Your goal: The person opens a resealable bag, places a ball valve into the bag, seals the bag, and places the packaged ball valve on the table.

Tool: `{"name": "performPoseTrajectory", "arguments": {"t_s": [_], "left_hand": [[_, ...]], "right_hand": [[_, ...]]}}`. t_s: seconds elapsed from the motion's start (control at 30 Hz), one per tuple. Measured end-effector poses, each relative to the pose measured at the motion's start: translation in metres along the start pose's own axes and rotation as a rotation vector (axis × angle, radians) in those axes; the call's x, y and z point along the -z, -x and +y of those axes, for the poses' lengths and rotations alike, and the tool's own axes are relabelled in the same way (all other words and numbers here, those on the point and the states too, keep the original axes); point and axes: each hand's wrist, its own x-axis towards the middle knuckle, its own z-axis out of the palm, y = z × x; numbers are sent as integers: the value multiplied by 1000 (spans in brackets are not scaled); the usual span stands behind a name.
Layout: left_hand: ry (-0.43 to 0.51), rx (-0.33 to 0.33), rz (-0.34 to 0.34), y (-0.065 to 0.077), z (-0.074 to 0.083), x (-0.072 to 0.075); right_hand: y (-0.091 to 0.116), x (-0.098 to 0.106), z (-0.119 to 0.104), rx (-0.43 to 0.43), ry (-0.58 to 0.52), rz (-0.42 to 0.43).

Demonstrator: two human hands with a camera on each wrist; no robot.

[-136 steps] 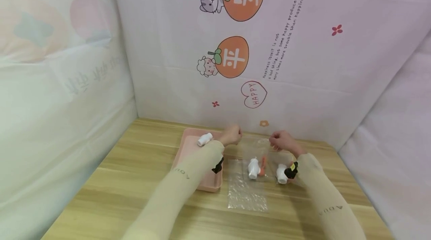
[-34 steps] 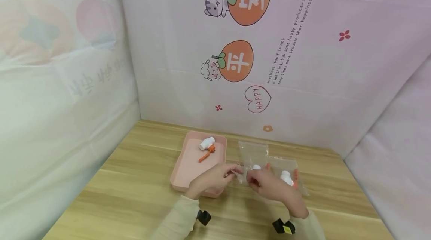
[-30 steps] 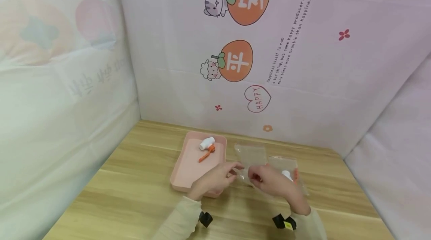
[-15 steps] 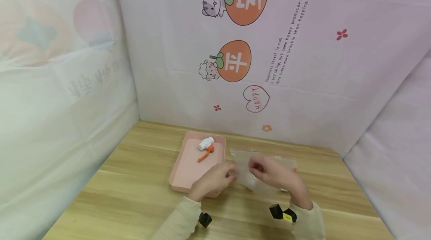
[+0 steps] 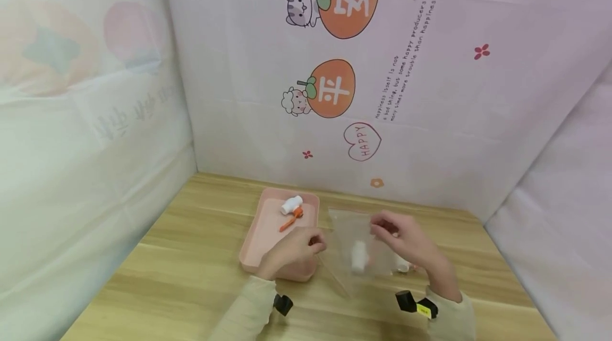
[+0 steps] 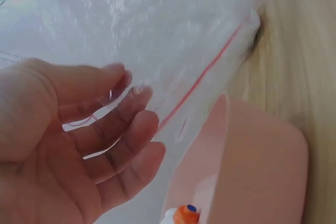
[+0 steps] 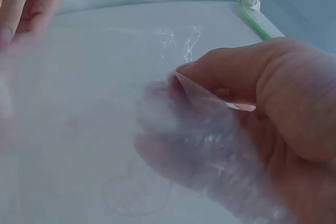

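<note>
In the head view, a clear plastic bag (image 5: 346, 232) stretches between both hands. My left hand (image 5: 298, 245), beside the tray's right edge, pinches one side of it between thumb and forefinger. A red seal line crosses the film (image 6: 202, 77) in the left wrist view. My right hand (image 5: 404, 235) pinches the other side; its fingertips (image 7: 184, 69) sit at a folded film edge in the right wrist view. A white pipe-like fitting (image 5: 359, 257) shows blurred through the bag. Another white fitting (image 5: 402, 265) lies under the right hand, partly hidden by it.
A shallow pink tray (image 5: 251, 235) stands left of the bag. Near its back lie a white fitting (image 5: 291, 205) and an orange lever piece (image 5: 289, 221). Patterned white cloth (image 5: 421, 165) hangs behind the wooden table (image 5: 172, 266), with plain cloth on the right.
Earlier both hands were at the bag's back edge; they have come nearer to me. In the last second the right hand has moved right and up, the left slightly left, spreading the bag.
</note>
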Motion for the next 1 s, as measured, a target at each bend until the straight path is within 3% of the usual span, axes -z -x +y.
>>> {"name": "performPoseTrajectory", "arguments": {"t_s": [0.13, 0.33, 0.53, 0.73, 0.87, 1.0], "left_hand": [[0, -28, -35, 0, 2, 5], [1, -24, -74, 4, 7, 12], [85, -53, -174, 11, 12, 18], [266, -78, -243, 16, 14, 21], [398, -123, -190, 14, 17, 23], [424, -171, -61, 12, 23, 27]], "right_hand": [[8, 4, 8, 4, 14, 50], [14, 10, 18, -64, -10, 81], [19, 16, 23, -101, -14, 101], [18, 19, 27, -95, 18, 102], [17, 22, 35, -114, 30, 116], [15, 21, 42, -171, 68, 95]]}}
